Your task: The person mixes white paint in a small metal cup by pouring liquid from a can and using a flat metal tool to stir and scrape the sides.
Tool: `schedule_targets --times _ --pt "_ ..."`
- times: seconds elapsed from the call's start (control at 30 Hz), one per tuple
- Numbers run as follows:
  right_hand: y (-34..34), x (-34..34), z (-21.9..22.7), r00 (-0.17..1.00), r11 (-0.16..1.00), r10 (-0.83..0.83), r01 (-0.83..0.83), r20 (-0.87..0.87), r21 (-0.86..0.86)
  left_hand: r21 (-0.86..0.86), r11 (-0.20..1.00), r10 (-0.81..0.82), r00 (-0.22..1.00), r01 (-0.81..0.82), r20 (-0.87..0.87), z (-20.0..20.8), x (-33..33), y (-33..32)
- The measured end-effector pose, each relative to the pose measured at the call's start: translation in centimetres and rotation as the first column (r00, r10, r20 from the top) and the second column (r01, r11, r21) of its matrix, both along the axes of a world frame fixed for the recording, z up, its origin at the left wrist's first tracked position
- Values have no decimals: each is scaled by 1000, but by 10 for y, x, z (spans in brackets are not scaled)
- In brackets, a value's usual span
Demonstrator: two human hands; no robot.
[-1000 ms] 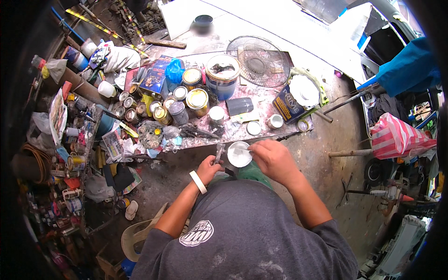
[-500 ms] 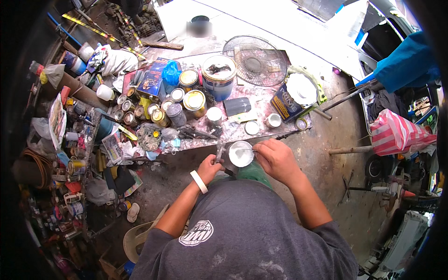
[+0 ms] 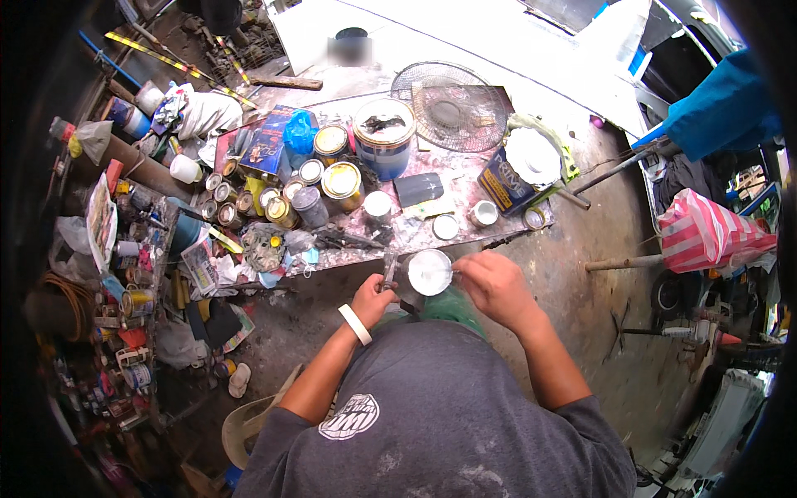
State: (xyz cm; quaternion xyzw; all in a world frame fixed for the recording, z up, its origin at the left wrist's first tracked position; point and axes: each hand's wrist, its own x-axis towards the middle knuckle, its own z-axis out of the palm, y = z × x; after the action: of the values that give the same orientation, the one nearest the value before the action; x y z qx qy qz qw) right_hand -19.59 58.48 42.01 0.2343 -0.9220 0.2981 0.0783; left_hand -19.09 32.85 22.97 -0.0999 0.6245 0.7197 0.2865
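My left hand (image 3: 371, 300) is closed around the handle of a metal spray gun (image 3: 389, 270), above the near edge of the table. Right beside the gun, a round white cup (image 3: 430, 273) holds white paint; how the two join is hard to make out. My right hand (image 3: 494, 286) comes from the other side, fingers pinched on a thin stirrer (image 3: 455, 270) that reaches over the cup's rim. The stirrer's tip is lost in the white. A small white lid (image 3: 446, 227) and an open can (image 3: 484, 213) lie on the table just beyond.
Paint cans (image 3: 342, 183) crowd the paint-stained table (image 3: 332, 262), with a large pail (image 3: 384, 137) behind them. A fan grille (image 3: 448, 108) and a dark square tin (image 3: 508, 184) stand farther right. Cluttered shelves (image 3: 137, 332) line my left; a striped bag (image 3: 714, 231) hangs right.
The right hand has shifted slightly to the right and down with the stirrer, nearer the cup's right rim. My left hand stays in place on the spray gun.
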Motion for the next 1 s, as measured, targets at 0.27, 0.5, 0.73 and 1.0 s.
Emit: schedule_targets --times 0.27,0.5,0.73,1.0 --pt "18 8 0 997 994 -80 82 19 -69 -135 983 -123 992 122 -4 -10 -17 24" --pt "70 8 35 964 943 -264 262 20 -203 -62 989 -134 990 137 50 4 -45 63" --pt "122 13 -21 648 272 -451 755 614 -597 -7 986 -167 984 168 68 4 -73 92" --pt "161 20 -106 563 -313 -7 784 827 -536 19 974 -227 967 227 117 3 -95 117"
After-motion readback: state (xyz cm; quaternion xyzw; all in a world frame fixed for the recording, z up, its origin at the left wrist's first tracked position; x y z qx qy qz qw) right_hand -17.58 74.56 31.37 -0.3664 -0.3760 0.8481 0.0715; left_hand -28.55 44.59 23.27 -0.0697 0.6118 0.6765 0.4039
